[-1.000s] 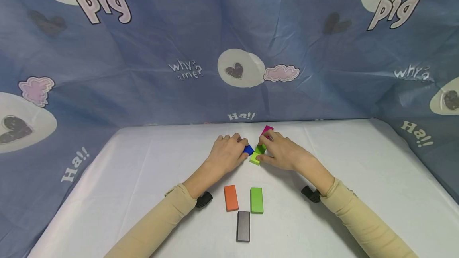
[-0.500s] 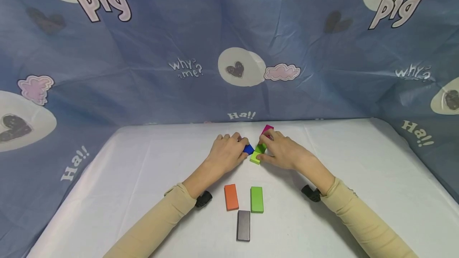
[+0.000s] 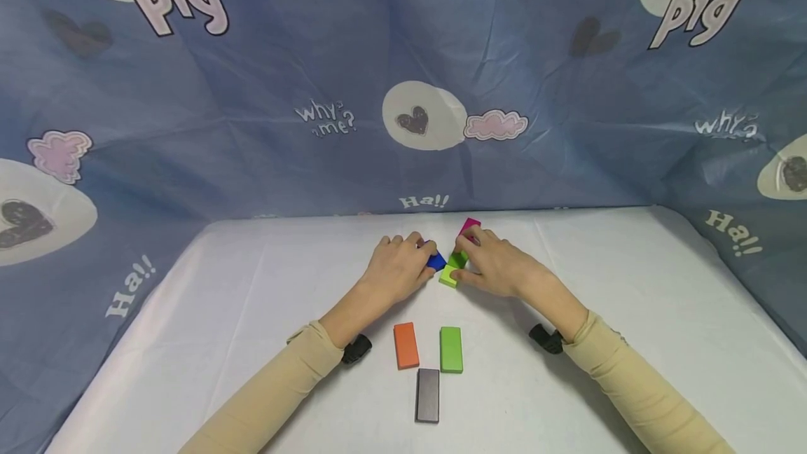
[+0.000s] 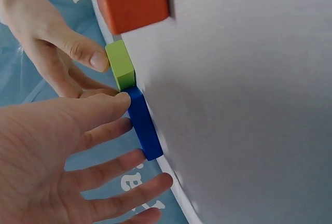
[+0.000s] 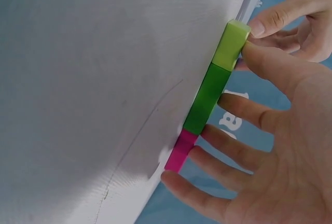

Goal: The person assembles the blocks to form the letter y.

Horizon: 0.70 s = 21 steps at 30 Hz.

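Observation:
My left hand point(image 3: 398, 270) holds a blue block point(image 3: 436, 260) between thumb and fingers at the far part of the table. Opposite it, my right hand point(image 3: 498, 265) spans a row of blocks. Its thumb is against a yellow-green block point(image 3: 448, 276), and its fingers lie along a green block point(image 5: 208, 98) and a magenta block point(image 5: 180, 150). These three stand end to end in the right wrist view. One end of the blue block meets the yellow-green block point(image 4: 121, 66) in the left wrist view, so the row bends there.
Nearer on the white-covered table point(image 3: 302, 391) lie an orange block point(image 3: 406, 346), a light green block point(image 3: 451, 349) and a dark grey block point(image 3: 427, 396), apart from the row. A blue printed cloth point(image 3: 284, 174) rises behind the table's far edge.
Both hands stay at the same blocks, with barely any motion. The left fingers shift slightly, and more of the blue block shows. The whole head view drifts a little upward.

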### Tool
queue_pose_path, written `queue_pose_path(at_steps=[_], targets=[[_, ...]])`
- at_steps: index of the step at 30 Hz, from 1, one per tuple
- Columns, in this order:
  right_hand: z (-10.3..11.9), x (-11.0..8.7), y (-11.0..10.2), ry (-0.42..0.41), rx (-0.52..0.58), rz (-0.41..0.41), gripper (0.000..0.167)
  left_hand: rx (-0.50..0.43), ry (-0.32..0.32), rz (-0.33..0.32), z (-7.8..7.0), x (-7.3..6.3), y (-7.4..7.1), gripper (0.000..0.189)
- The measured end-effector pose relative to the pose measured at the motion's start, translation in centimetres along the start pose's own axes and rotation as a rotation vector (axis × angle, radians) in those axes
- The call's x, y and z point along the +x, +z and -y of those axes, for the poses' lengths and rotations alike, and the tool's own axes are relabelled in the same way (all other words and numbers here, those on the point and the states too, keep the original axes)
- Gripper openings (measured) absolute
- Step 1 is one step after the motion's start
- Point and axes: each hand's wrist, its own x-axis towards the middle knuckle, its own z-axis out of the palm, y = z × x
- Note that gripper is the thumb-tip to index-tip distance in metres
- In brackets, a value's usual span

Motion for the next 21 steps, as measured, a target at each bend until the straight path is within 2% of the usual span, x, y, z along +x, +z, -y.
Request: queue_pose_path(at_steps=[11, 14, 21], targets=[[0.1, 0.2, -0.2, 0.005, 0.005, 0.005, 0.04, 0.001, 0.007, -0.013, 0.1, -0.1, -0.1, 0.042], [0.1, 0.2, -0.2, 0.005, 0.007, 0.008, 0.041, -0.009, 0.005, 0.005, 0.3, -0.3, -0.1, 0.043], [0.2, 0.1, 0.0, 0.019, 0.003, 0.015, 0.042, -0.055, 0.012, 0.035, 1.3, -1.7, -0.7, 0.04]])
